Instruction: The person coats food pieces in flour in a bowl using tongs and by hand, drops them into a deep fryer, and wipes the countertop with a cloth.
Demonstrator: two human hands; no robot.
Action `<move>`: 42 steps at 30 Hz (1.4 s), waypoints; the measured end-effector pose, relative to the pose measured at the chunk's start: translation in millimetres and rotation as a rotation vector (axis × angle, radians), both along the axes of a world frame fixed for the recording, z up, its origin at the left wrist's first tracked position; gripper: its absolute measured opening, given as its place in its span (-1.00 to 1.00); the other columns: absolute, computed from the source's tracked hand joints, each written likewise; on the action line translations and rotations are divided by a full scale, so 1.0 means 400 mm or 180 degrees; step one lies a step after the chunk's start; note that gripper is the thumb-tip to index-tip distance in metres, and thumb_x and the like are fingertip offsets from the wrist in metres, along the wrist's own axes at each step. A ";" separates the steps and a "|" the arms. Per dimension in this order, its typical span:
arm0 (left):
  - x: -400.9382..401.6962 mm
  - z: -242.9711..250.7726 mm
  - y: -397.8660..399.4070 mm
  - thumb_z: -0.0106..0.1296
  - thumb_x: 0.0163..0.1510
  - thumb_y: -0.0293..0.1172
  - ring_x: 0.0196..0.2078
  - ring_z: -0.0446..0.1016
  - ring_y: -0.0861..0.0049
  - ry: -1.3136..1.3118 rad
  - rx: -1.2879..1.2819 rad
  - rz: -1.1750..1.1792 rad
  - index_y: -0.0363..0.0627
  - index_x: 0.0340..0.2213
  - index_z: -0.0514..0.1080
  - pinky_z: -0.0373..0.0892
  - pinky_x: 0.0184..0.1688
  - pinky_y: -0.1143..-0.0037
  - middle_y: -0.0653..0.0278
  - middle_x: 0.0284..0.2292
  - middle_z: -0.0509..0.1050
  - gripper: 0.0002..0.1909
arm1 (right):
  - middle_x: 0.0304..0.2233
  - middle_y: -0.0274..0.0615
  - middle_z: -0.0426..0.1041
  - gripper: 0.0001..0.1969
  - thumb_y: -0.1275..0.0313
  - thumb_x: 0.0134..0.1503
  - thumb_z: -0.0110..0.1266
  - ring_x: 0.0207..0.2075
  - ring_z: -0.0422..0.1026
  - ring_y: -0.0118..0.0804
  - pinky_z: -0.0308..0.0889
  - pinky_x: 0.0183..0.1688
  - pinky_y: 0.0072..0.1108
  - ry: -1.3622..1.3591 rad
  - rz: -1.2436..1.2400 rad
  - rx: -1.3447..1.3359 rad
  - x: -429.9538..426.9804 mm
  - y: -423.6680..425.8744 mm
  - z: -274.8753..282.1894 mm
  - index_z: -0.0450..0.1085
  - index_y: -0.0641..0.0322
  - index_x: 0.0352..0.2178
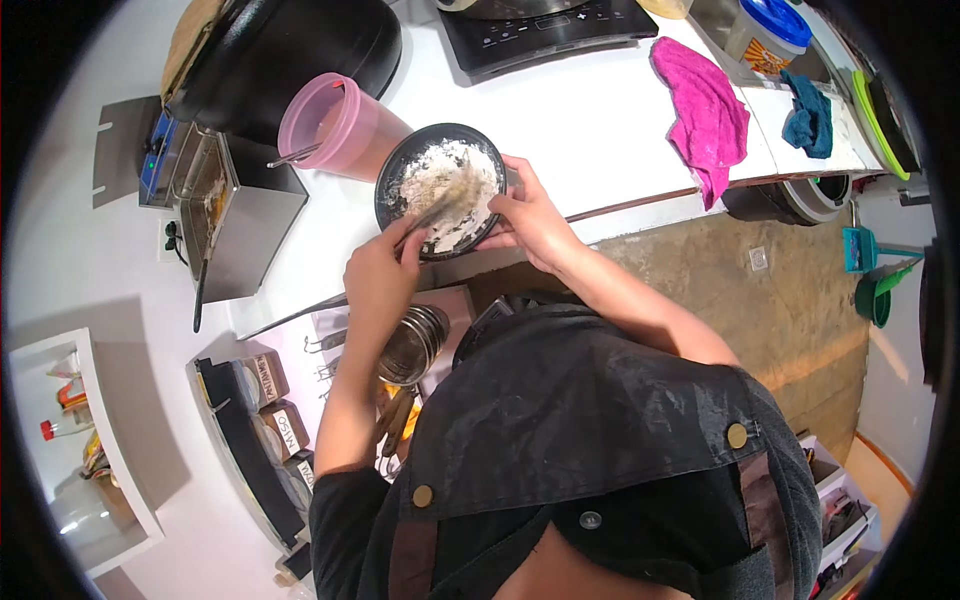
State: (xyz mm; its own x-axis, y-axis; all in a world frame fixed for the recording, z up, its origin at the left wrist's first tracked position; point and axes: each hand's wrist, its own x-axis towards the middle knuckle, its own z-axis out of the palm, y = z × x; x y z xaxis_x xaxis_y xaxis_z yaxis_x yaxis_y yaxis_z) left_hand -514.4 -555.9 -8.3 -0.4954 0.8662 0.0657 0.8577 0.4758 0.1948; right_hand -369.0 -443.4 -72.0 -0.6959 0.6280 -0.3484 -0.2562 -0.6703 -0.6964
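Note:
My right hand (529, 217) grips the right edge of a round black bowl (442, 132), thumb over the rim and fingers beneath. White flour-like powder (431, 169) covers much of the bowl's inside, with a beige patch near the middle. My left hand (384, 274) is closed around the handle of a thin utensil (439, 212), whose far end is in the powder. Motion blur hides what kind of utensil it is. Just beyond the bowl, a pink translucent plastic container (375, 124) holds brownish contents and a metal utensil handle (296, 156).
A stainless deep fryer (251, 225) and a large black appliance (300, 67) stand left on the white counter (555, 112). An induction cooktop (551, 34) is at the back. A pink cloth (705, 112) overhangs the front edge; a teal cloth (808, 116) lies farther right.

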 end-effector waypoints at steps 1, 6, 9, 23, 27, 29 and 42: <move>-0.005 0.011 -0.010 0.01 0.03 -0.21 -0.37 0.50 0.22 -0.0496 -0.0084 0.0012 -0.08 -0.22 0.46 0.38 -0.35 0.43 0.11 -0.47 0.51 -0.70 | -0.27 -0.05 0.28 -0.43 0.63 0.06 -0.19 -0.39 0.46 -0.22 0.51 -0.41 -0.37 0.0003 0.0000 -0.0003 0.000 0.000 0.000 -0.14 0.07 0.09; -0.022 0.072 -0.008 0.01 0.04 -0.18 -0.42 0.50 0.23 -0.0433 -0.0177 0.0284 -0.06 -0.20 0.45 0.35 -0.34 0.43 0.07 -0.47 0.51 -0.68 | -0.27 -0.04 0.29 -0.43 0.63 0.06 -0.21 -0.40 0.47 -0.21 0.51 -0.42 -0.37 0.0051 0.0003 0.0007 -0.002 0.000 -0.006 -0.15 0.07 0.10; -0.012 0.087 -0.018 0.01 0.04 -0.17 -0.44 0.49 0.22 -0.0114 0.0009 0.0230 0.02 -0.19 0.45 0.35 -0.35 0.41 0.11 -0.51 0.50 -0.69 | -0.27 -0.03 0.29 -0.42 0.63 0.05 -0.22 -0.40 0.47 -0.20 0.51 -0.42 -0.37 0.0077 0.0021 0.0034 -0.001 0.000 -0.001 -0.16 0.08 0.10; -0.037 0.075 0.078 0.06 -0.02 -0.24 -0.49 0.46 0.25 0.0985 -0.0116 -0.0713 0.10 -0.20 0.44 0.34 -0.42 0.36 0.18 -0.53 0.48 -0.71 | -0.26 0.00 0.28 -0.42 0.63 0.05 -0.22 -0.40 0.47 -0.18 0.51 -0.40 -0.36 0.0019 0.0104 0.0113 -0.004 0.002 -0.006 -0.17 0.09 0.10; -0.036 0.117 0.102 0.07 -0.03 -0.29 -0.51 0.45 0.29 0.0539 -0.0303 -0.0631 0.07 -0.26 0.50 0.34 -0.42 0.40 0.18 -0.50 0.51 -0.76 | -0.26 -0.01 0.29 -0.43 0.63 0.05 -0.22 -0.41 0.47 -0.18 0.51 -0.41 -0.37 -0.0043 0.0071 0.0075 -0.006 0.003 -0.003 -0.16 0.09 0.09; -0.044 0.138 0.085 0.06 -0.03 -0.27 -0.48 0.46 0.23 0.0175 -0.0031 -0.0568 0.00 -0.29 0.50 0.34 -0.42 0.40 0.13 -0.51 0.50 -0.77 | -0.26 -0.01 0.29 -0.43 0.63 0.05 -0.22 -0.41 0.47 -0.18 0.51 -0.41 -0.37 -0.0018 0.0067 0.0068 -0.004 0.003 -0.003 -0.16 0.09 0.09; -0.007 0.181 -0.046 0.06 -0.02 -0.29 -0.48 0.47 0.25 -0.0123 -0.0193 0.0264 -0.01 -0.24 0.48 0.34 -0.38 0.43 0.11 -0.51 0.49 -0.74 | -0.26 -0.03 0.29 -0.42 0.63 0.05 -0.21 -0.39 0.46 -0.20 0.51 -0.42 -0.38 0.0023 0.0051 0.0066 0.002 0.005 -0.002 -0.15 0.08 0.09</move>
